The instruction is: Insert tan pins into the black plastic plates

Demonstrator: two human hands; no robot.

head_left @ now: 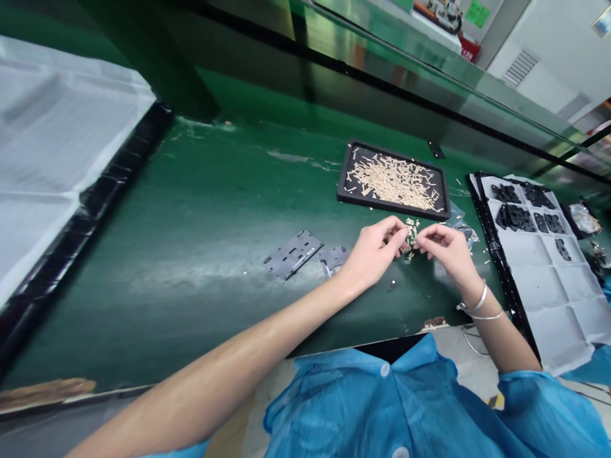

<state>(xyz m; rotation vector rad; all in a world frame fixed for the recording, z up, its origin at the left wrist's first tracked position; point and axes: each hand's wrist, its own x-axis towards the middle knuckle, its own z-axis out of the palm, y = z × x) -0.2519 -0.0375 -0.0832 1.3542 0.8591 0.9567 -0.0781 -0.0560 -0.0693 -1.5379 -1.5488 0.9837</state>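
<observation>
My left hand point(376, 249) and my right hand point(446, 249) meet over the green bench, fingertips pinched together on a small dark part with pale pins point(409, 240). A few loose pale pins lie on the bench just under the fingers. Just behind the hands sits a black tray point(344, 183) heaped with several pale pins point(394, 181). A silver bracelet circles my right wrist. Left of my left hand lie two flat grey plates: a larger plate point(292, 252) and a smaller plate point(334, 257).
A white sectioned tray point(548, 280) with several black parts point(518, 216) lies at the right. A clear plastic bag point(461, 222) sits beside it. White sheeting over a black frame point(52, 159) fills the left. A green rail point(382, 57) runs along the back.
</observation>
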